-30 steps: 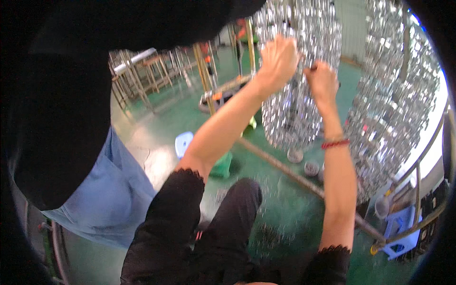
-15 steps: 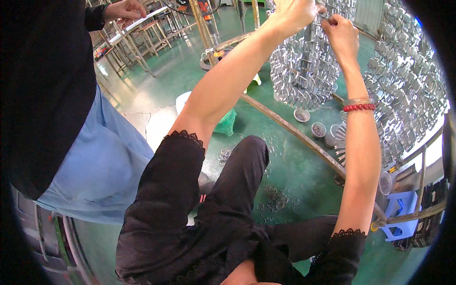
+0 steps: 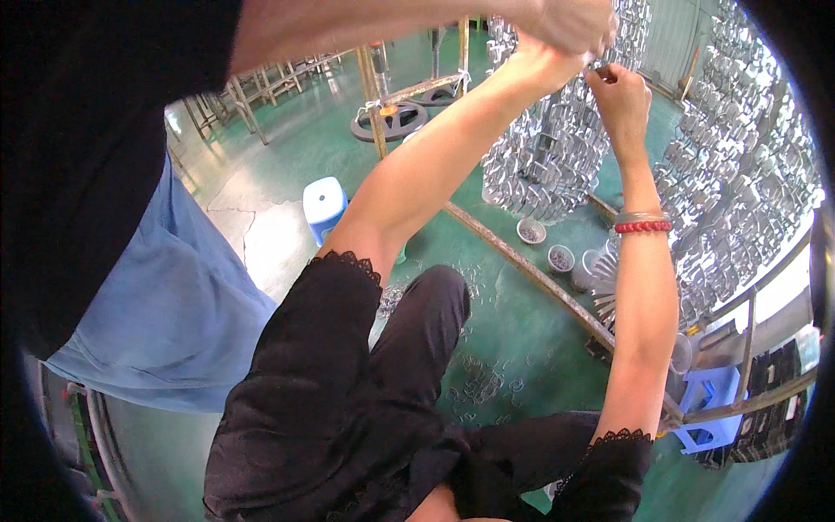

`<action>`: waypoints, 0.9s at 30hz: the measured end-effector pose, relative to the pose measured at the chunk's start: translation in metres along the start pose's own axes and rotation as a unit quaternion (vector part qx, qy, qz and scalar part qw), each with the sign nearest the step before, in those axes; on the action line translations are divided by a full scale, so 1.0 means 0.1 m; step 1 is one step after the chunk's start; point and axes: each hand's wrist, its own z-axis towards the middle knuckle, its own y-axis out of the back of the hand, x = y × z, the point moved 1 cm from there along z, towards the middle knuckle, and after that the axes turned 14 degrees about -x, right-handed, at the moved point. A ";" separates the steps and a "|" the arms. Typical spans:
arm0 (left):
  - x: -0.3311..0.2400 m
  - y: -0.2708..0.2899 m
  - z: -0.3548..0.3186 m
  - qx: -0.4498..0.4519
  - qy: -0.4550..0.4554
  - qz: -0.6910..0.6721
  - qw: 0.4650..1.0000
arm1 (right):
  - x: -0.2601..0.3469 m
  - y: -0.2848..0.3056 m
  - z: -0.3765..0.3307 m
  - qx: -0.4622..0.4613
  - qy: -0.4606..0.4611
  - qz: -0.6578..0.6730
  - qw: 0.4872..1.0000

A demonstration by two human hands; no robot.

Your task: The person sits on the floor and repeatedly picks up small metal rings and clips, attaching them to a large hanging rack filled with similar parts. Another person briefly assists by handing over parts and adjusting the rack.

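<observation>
Both my arms reach up to a hanging rack of shiny, curved metal pieces [image 3: 544, 161]. My left hand [image 3: 541, 68] is at the upper part of this rack, its fingers covered by a co-worker's hand [image 3: 574, 24]. Close beside it on the right, my right hand [image 3: 624, 100] has its fingers bent together at the metal pieces. Whatever those fingertips pinch is too small to make out. A red beaded bracelet [image 3: 644, 227] circles my right wrist.
The co-worker in blue trousers [image 3: 165, 304] stands close on my left. A rusty bar [image 3: 531, 270] crosses low before me. A second rack [image 3: 739, 157] hangs at right. Small tubs [image 3: 531, 230], loose metal hooks [image 3: 478, 383], a white-topped stool [image 3: 324, 202] and a blue stool [image 3: 709, 409] are on the green floor.
The co-worker's arm has swung in from the upper left, bringing that hand over my left hand. My hands stay high at the rack, and the view has shifted slightly.
</observation>
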 end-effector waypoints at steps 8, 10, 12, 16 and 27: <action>-0.47 0.37 0.08 0.297 -0.530 0.089 0.789 | -0.08 0.04 0.03 -0.010 -0.021 -0.025 0.999; -0.86 0.65 0.11 0.394 -0.645 0.111 0.645 | 0.08 0.10 -0.03 0.000 -0.052 -0.006 0.999; -1.01 0.73 0.05 0.422 -0.661 0.084 0.615 | -0.04 0.11 0.01 -0.021 -0.020 -0.009 1.000; -1.21 0.84 -0.13 0.465 -0.636 0.055 0.614 | -0.13 0.28 -0.21 -0.081 -0.057 0.078 0.992; -0.85 1.27 -1.81 0.169 0.420 -0.049 0.890 | -0.62 0.05 -2.09 0.133 -0.162 0.009 0.978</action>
